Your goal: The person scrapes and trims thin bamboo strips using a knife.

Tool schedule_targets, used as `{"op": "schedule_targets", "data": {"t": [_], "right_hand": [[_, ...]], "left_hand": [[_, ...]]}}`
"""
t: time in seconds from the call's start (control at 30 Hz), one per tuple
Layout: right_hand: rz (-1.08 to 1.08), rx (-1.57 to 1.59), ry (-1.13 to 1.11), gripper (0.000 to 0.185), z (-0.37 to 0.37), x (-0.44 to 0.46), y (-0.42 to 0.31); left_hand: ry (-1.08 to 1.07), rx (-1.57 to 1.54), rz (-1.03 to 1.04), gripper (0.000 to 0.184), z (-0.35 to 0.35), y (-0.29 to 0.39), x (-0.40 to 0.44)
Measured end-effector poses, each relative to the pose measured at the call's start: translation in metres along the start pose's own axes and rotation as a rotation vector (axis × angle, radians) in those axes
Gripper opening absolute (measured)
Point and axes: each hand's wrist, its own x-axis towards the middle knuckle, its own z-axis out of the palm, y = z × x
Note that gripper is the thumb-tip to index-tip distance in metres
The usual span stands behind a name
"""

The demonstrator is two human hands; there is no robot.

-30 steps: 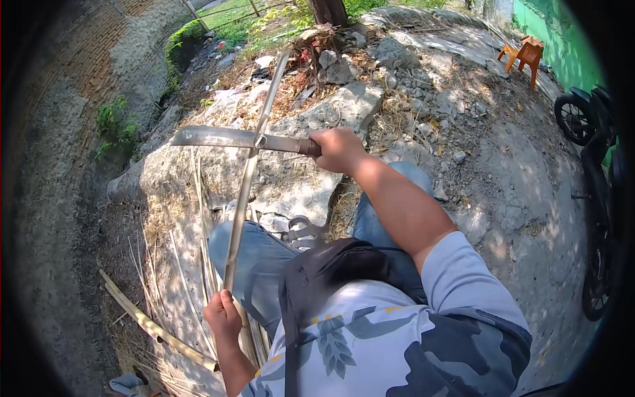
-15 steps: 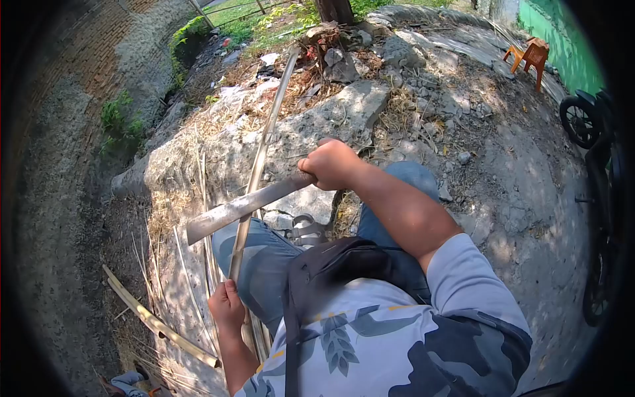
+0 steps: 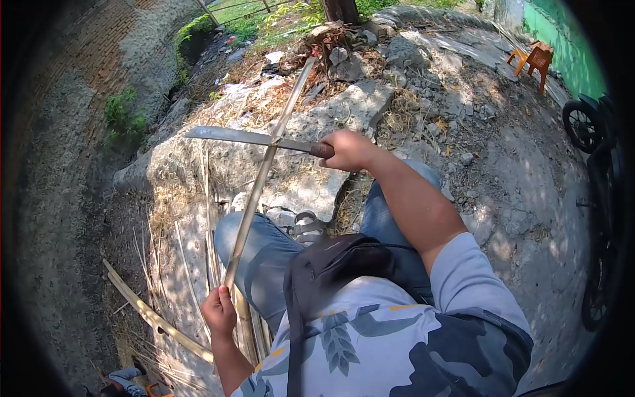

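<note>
Fingers curled tight, the right hand (image 3: pixel 349 151) gripped a machete (image 3: pixel 248 137) at center, its blade crossing against a bamboo strip (image 3: pixel 252 202). At lower left of center, the left hand (image 3: pixel 219 311) pinched the strip's lower end, thumb on top; the strip slanted toward upper center.

The machete blade (image 3: pixel 231 135) is silvery grey and its handle (image 3: pixel 321 150) brown, while the long bamboo strip (image 3: pixel 254 196) is pale tan. The wearer's shirt (image 3: pixel 390 344) is white with grey-blue leaf prints, yellow-orange touches and dark navy camouflage-like patches, above faded blue jeans (image 3: pixel 254 241) and a black bag (image 3: pixel 344 260). The plastic chair (image 3: pixel 539 61) is orange, the painted wall (image 3: pixel 562 46) green.
</note>
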Motion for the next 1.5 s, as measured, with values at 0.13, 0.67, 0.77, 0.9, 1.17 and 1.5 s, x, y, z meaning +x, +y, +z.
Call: {"op": "schedule_targets", "data": {"t": [0.13,0.67,0.77,0.9,1.17,1.5], "right_hand": [[-0.019,0.062,-0.079,0.029,-0.010,-0.007,-0.010],[-0.312,-0.350,0.281,0.019,0.001,-0.010,-0.013],[-0.078,-0.152,0.288,0.025,-0.003,-0.005,-0.003],[0.027,0.116,-0.057,0.031,-0.002,-0.005,-0.015],[-0.158,-0.305,-0.093,0.016,0.013,-0.017,-0.037],[-0.074,-0.261,0.185,0.019,0.016,0.008,-0.002]], "left_hand": [[0.005,0.101,-0.014,0.046,-0.001,0.007,-0.003],[0.035,-0.084,0.021,0.048,-0.004,0.000,-0.011],[0.025,0.004,0.008,0.047,-0.021,0.004,-0.016],[0.070,0.028,-0.006,0.046,-0.012,-0.003,-0.015],[0.040,0.095,-0.033,0.043,0.009,-0.008,-0.011],[0.039,0.076,0.016,0.045,-0.017,-0.010,-0.021]]}}
